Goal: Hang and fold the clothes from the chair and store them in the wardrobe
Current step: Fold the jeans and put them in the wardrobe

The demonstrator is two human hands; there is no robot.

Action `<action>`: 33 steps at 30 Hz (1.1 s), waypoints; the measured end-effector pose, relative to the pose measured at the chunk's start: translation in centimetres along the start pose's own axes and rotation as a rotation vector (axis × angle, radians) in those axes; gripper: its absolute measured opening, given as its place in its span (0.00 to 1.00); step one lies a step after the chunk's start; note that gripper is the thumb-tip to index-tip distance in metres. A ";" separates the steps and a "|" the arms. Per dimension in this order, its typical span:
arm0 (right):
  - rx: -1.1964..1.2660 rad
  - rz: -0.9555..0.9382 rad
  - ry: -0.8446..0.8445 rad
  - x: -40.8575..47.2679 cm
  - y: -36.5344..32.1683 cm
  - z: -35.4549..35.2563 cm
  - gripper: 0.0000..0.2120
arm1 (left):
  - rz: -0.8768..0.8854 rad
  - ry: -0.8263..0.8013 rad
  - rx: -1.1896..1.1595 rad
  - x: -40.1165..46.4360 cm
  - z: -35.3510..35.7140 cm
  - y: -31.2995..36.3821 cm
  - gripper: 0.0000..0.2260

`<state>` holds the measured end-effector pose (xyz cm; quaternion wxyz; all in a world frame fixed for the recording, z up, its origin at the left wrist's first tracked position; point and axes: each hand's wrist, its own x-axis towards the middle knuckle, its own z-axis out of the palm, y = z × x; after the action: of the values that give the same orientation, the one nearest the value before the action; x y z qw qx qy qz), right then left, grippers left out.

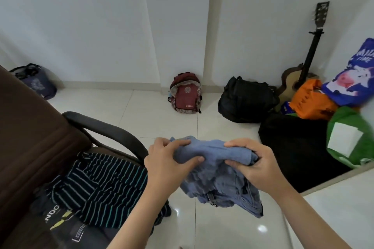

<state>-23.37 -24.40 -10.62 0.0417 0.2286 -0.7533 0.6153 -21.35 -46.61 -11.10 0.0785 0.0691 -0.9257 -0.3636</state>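
A bunched pair of blue denim jeans (220, 180) hangs in front of me above the floor. My left hand (168, 161) grips its upper left part, fingers curled into the cloth. On the upper right, my right hand (255, 163) pinches a folded edge. A brown office chair (30, 137) stands at the left. On its seat lie a dark striped shirt (105, 184) and a black garment with white and yellow print (56, 220).
On the white tile floor a maroon backpack (185, 93) leans by the wall. A black bag (247, 100), a guitar (301, 70), and orange, blue and green bags (344, 95) crowd the right corner. A dark tote (36, 81) sits far left. A white surface edge (344, 198) lies at the lower right.
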 end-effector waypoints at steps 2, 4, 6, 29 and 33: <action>0.002 0.004 0.029 -1.4 -0.1 -1.2 0.22 | 0.036 -0.140 -0.166 -0.1 0.9 0.1 0.24; 0.008 -0.001 0.044 -2.8 -0.4 -2.6 0.19 | 0.093 -0.340 -0.282 -0.1 1.8 0.3 0.27; 0.025 0.005 0.046 -4.3 -0.6 -3.9 0.16 | 0.193 -0.471 -0.238 -0.2 2.6 0.5 0.32; 0.753 1.144 0.304 -20.4 -3.0 -11.7 0.29 | 0.584 -0.419 -0.257 -8.4 12.3 9.0 0.08; 0.803 1.073 0.441 -20.8 -3.4 -11.3 0.17 | 0.604 -0.474 -0.261 -8.9 12.8 9.2 0.11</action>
<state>-5.94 -8.11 -11.97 -0.2034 -0.3066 -0.4506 0.8134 -15.80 -29.78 -14.90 -0.0258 -0.3023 -0.8429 -0.4443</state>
